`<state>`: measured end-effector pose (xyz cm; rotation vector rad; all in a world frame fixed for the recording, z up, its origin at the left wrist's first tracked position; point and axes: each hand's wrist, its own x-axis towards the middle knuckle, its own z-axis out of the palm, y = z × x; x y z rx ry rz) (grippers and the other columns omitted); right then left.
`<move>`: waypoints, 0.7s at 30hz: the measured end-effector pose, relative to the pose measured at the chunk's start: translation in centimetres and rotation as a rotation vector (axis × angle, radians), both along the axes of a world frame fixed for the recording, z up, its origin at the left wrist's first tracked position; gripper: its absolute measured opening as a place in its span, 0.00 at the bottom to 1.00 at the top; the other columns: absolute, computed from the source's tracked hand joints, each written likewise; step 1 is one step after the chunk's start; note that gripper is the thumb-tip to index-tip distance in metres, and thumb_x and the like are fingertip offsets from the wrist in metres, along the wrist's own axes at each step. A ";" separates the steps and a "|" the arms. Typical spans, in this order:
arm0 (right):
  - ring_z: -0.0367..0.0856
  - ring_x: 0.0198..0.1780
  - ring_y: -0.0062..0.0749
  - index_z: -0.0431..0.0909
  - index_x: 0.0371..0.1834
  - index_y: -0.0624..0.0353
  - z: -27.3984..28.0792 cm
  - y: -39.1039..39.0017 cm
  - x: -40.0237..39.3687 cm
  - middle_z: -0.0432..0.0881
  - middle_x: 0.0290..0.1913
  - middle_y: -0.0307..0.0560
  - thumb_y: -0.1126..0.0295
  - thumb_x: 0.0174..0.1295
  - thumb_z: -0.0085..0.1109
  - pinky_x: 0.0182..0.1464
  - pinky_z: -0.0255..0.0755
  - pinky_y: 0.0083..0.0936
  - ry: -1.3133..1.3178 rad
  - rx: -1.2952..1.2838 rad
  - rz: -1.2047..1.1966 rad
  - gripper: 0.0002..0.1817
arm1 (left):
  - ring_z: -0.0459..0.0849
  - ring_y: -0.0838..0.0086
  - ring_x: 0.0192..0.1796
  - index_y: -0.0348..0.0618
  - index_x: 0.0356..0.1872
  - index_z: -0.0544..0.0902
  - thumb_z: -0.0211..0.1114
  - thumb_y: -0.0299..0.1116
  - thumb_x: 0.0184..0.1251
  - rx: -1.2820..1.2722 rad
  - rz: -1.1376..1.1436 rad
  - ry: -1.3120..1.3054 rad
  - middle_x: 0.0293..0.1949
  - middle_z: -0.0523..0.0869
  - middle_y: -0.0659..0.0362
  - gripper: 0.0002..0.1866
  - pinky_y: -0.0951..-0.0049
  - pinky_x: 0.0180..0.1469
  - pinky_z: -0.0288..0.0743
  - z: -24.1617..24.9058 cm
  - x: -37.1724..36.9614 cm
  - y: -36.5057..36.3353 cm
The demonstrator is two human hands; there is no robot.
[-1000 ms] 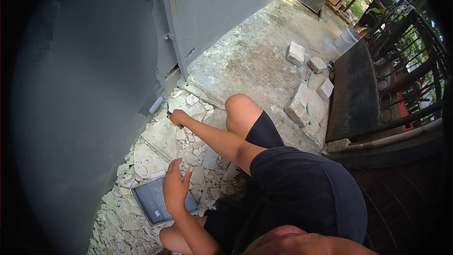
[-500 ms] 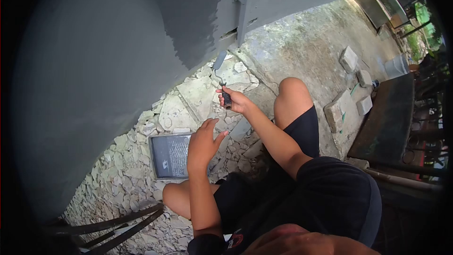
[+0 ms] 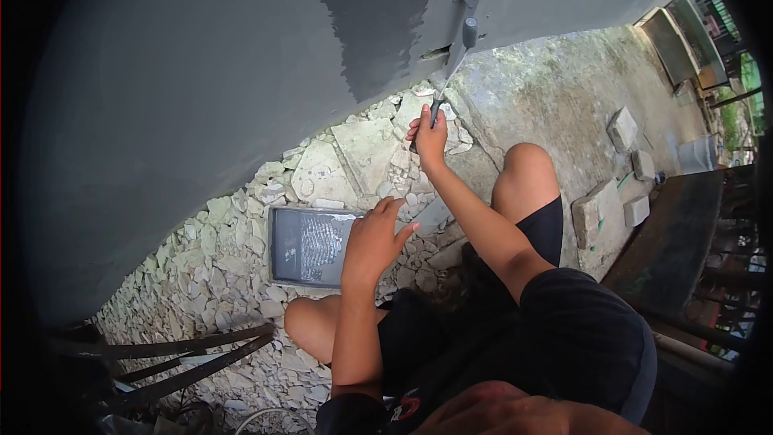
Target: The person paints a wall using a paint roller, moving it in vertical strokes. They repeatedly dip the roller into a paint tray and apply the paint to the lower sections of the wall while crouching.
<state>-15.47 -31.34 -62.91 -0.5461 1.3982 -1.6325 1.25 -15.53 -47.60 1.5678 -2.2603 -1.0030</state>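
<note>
My right hand (image 3: pixel 431 135) is closed around the dark handle of a small paint roller (image 3: pixel 470 31). Its grey roller head sits at the end of a thin metal rod, close to the corner where two walls meet. On the grey wall (image 3: pixel 217 72) a darker grey painted patch (image 3: pixel 378 24) has ragged edges. My left hand (image 3: pixel 373 240) is open and empty, thumb apart from the fingers, above the right end of a paint tray (image 3: pixel 278 250). Grey paint with whitish ridged texture shows in the tray, and my hand hides part of it.
Broken rubble (image 3: pixel 217 274) and flat slabs (image 3: pixel 322 173) cover the ground along the wall. A concrete floor (image 3: pixel 555 80) runs off right, with concrete blocks (image 3: pixel 594 213) and a whitish bucket (image 3: pixel 697 155). Dark metal bars (image 3: pixel 185 346) lie at lower left.
My right hand has moved up and right with the roller, bringing its head up near the wall corner. The view has shifted. My left hand stays open over the tray.
</note>
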 end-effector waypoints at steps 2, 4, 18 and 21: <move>0.74 0.18 0.20 0.67 0.40 0.56 0.3 -0.3 -2.5 0.73 0.23 0.37 0.56 0.80 0.54 0.19 0.72 0.21 0.160 -0.108 0.003 0.16 | 0.84 0.46 0.59 0.39 0.64 0.80 0.67 0.50 0.72 -0.035 0.006 0.007 0.64 0.82 0.46 0.28 0.54 0.61 0.79 -0.1 0.3 0.1; 0.70 0.16 0.18 0.69 0.39 0.56 2.2 -1.1 -6.1 0.71 0.22 0.36 0.56 0.81 0.52 0.17 0.66 0.19 0.326 -0.181 0.072 0.17 | 0.84 0.47 0.59 0.39 0.63 0.80 0.67 0.50 0.72 -0.075 0.021 0.019 0.64 0.82 0.46 0.28 0.54 0.60 0.79 0.1 0.5 0.2; 0.79 0.29 0.19 0.79 0.47 0.63 17.4 -4.9 -12.2 0.81 0.31 0.38 0.58 0.75 0.63 0.33 0.74 0.22 0.574 -0.442 -0.060 0.17 | 0.84 0.49 0.60 0.40 0.64 0.79 0.65 0.53 0.72 0.002 -0.010 -0.034 0.65 0.82 0.49 0.30 0.56 0.62 0.78 -1.1 0.4 -0.9; 0.84 0.33 0.22 0.77 0.44 0.62 11.4 -6.3 -12.5 0.81 0.32 0.37 0.57 0.76 0.62 0.37 0.78 0.20 0.430 -0.451 0.298 0.17 | 0.84 0.49 0.61 0.40 0.64 0.79 0.65 0.54 0.72 -0.007 -0.035 -0.037 0.65 0.82 0.49 0.30 0.56 0.62 0.78 -1.3 0.0 -0.6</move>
